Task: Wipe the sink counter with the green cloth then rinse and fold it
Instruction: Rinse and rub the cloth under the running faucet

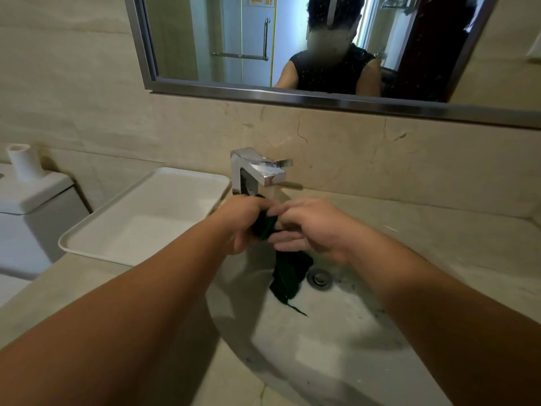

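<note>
Head view, bathroom vanity. Both forearms reach fwd. over the sink basin [336, 356], hands meeting just below the faucet [257, 168] spout. The left hand [241, 224] has fingers curled round the bunched upper part of the green cloth [288, 273]. The right hand [317, 230] closes on the same bunch from the opposite side, w/ upper fingers over the top and lower fingers beneath, so the cloth is gripped btw. the two hands. The rest of the cloth hangs free below the hands as a dark, crumpled tail w/ a thin pointed end. It lies over the basin's inner wall just left of the drain [319, 278]; whether it touches the drain can't be told. The cloth looks dark and limp, but running water isn't discernible. The faucet is chrome, square-bodied, w/ its flat lever pointing right, and stands at the basin's rear edge. The counter [445, 241] is beige stone, extending right and left of the basin. A white tray [87, 230] sits on the counter left of the faucet, one corner overhanging the counter's left edge. Far left is a toilet tank [32, 206] w/ a paper roll [25, 162] upright on its lid. Above is a metal-framed mirror [263, 93] reflecting the person in a dark sleeveless top, w/ a glass door behind.
</note>
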A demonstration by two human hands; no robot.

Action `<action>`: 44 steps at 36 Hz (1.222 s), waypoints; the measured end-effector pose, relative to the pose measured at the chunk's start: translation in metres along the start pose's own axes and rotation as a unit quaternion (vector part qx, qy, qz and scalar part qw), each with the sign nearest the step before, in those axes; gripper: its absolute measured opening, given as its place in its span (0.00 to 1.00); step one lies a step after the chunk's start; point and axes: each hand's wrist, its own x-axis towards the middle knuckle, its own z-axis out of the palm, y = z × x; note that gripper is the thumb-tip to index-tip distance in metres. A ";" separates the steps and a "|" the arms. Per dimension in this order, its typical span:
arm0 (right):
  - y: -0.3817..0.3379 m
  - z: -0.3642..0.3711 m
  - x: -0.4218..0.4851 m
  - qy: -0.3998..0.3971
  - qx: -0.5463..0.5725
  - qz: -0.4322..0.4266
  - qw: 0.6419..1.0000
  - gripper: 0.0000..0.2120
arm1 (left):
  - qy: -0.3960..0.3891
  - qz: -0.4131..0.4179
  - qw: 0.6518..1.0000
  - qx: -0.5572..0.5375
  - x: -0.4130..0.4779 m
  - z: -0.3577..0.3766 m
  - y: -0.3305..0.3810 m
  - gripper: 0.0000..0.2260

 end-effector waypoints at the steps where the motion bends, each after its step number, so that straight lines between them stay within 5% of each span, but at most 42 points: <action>1: 0.000 -0.004 -0.002 -0.020 -0.027 0.006 0.999 0.15 | 0.021 0.008 1.000 -0.008 0.003 -0.003 -0.002 0.14; 7: 0.016 -0.033 0.012 0.066 -0.155 -0.025 0.985 0.17 | 0.001 0.038 0.999 -0.020 -0.003 -0.003 0.000 0.20; 9: 0.026 -0.033 0.022 0.090 -0.239 -0.044 0.966 0.29 | -0.014 0.040 0.998 -0.036 -0.007 0.001 0.002 0.18; 12: 0.039 -0.022 0.036 0.026 -0.241 -0.041 0.969 0.45 | -0.027 0.041 0.995 -0.081 -0.013 0.007 0.007 0.16; 16: 0.055 -0.002 0.052 0.004 -0.215 -0.027 0.976 0.17 | -0.002 0.021 0.992 -0.124 -0.018 0.004 0.012 0.20; 18: 0.067 0.003 0.057 0.019 -0.230 -0.005 0.973 0.11 | 0.018 0.013 0.991 -0.134 -0.021 0.000 0.014 0.21; 26: 0.096 -0.039 0.043 0.017 -0.339 0.076 0.938 0.11 | 0.104 -0.038 0.983 -0.143 -0.027 -0.008 0.011 0.13; 41: 0.082 -0.096 -0.001 0.075 -0.368 0.125 0.918 0.11 | 0.155 -0.034 0.974 -0.162 -0.022 0.006 0.008 0.13; 44: 0.075 -0.099 -0.006 0.107 -0.294 0.127 0.941 0.11 | 0.155 -0.038 0.975 -0.158 -0.024 0.007 0.011 0.14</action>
